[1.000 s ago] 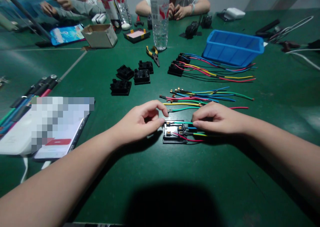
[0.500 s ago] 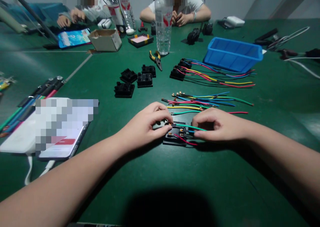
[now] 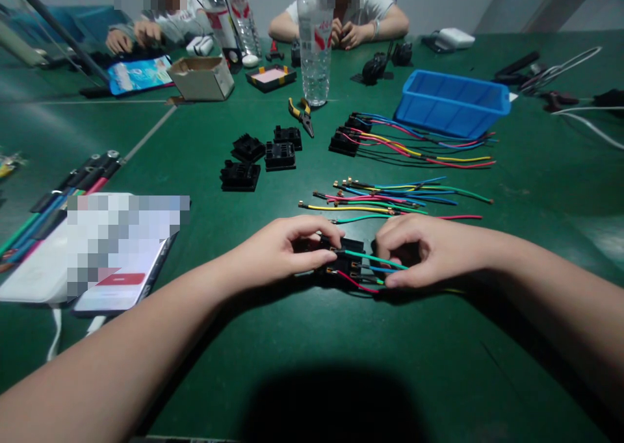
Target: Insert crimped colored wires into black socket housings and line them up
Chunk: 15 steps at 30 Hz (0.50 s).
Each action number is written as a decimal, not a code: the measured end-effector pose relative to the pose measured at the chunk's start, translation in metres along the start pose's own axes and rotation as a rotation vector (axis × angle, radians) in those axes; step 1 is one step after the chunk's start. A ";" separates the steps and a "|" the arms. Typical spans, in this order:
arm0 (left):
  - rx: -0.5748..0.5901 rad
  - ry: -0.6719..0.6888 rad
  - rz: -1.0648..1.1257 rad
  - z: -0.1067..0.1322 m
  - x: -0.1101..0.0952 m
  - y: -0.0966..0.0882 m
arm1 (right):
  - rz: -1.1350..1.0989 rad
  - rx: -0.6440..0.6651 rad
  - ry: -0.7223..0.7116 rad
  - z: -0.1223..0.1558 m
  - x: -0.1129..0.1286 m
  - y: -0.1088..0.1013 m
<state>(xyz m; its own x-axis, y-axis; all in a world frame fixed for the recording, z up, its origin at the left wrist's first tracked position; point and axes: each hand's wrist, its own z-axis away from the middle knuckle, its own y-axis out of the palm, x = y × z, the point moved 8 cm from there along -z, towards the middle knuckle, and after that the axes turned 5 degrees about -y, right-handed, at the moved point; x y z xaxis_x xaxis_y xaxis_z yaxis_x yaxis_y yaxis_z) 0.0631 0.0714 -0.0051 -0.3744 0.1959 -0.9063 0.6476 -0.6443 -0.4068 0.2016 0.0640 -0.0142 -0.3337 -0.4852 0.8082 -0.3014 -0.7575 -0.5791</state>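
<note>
A black plastic socket (image 3: 341, 275) with brass terminals lies on the green table, its red, green and blue wires running off to the right. My left hand (image 3: 307, 245) is closed around its left side, thumb and index finger at the end of the green wire (image 3: 373, 258). My right hand (image 3: 407, 248) has its fingers curled around the wires at the socket's right side; a green tip shows by the thumb. Under the socket's lower edge trails the red wire (image 3: 358, 285). Just beyond both hands, loose coloured wires (image 3: 380, 193) with metal terminals are spread out.
Several black sockets (image 3: 280, 156) sit farther off, beside wired ones (image 3: 344, 143). Pliers (image 3: 303, 118), a water bottle (image 3: 316, 53), a blue bin (image 3: 451, 105) and a cardboard box (image 3: 202, 79) stand behind. At left lie a phone (image 3: 131, 267) and wire bundles (image 3: 73, 199). Two people sit opposite.
Both hands and the socket have come slightly nearer to me, and the socket is tilted differently. My right hand has shifted down along the wires. The yellow loose wire's left end is now uncovered.
</note>
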 end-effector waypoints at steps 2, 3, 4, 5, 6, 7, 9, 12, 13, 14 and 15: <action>0.000 -0.022 0.079 0.000 0.001 -0.001 | -0.031 0.001 0.000 0.000 0.000 0.000; -0.008 -0.036 0.109 0.000 0.002 -0.002 | -0.041 -0.004 0.002 0.000 0.000 0.000; -0.017 -0.049 0.140 0.001 0.003 -0.002 | -0.047 -0.010 0.006 0.000 0.000 -0.001; -0.024 -0.058 0.172 0.001 0.004 -0.003 | -0.052 -0.015 0.010 0.000 0.000 -0.002; -0.032 -0.064 0.205 0.001 0.005 -0.003 | -0.056 -0.020 0.014 0.000 0.000 -0.002; -0.039 -0.068 0.236 0.002 0.005 -0.003 | -0.060 -0.023 0.017 0.000 0.000 -0.002; -0.050 -0.061 0.281 0.002 0.005 -0.004 | -0.067 -0.028 0.022 0.000 0.000 -0.003; -0.058 -0.026 0.297 0.002 0.002 -0.005 | -0.081 -0.036 0.015 0.000 0.000 -0.004; -0.057 -0.010 0.289 0.003 0.000 -0.005 | -0.089 -0.034 0.020 0.000 0.000 -0.004; -0.054 0.008 0.275 0.003 -0.002 -0.005 | -0.094 -0.032 0.028 -0.001 -0.001 -0.004; -0.049 0.023 0.254 0.004 -0.004 -0.005 | -0.092 -0.033 0.042 -0.001 -0.003 -0.004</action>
<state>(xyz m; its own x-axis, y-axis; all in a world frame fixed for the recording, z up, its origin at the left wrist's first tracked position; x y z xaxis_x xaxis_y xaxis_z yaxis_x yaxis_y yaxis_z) 0.0589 0.0712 0.0012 -0.1812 0.0498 -0.9822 0.7507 -0.6382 -0.1708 0.2030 0.0684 -0.0143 -0.3400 -0.3955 0.8532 -0.3615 -0.7826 -0.5068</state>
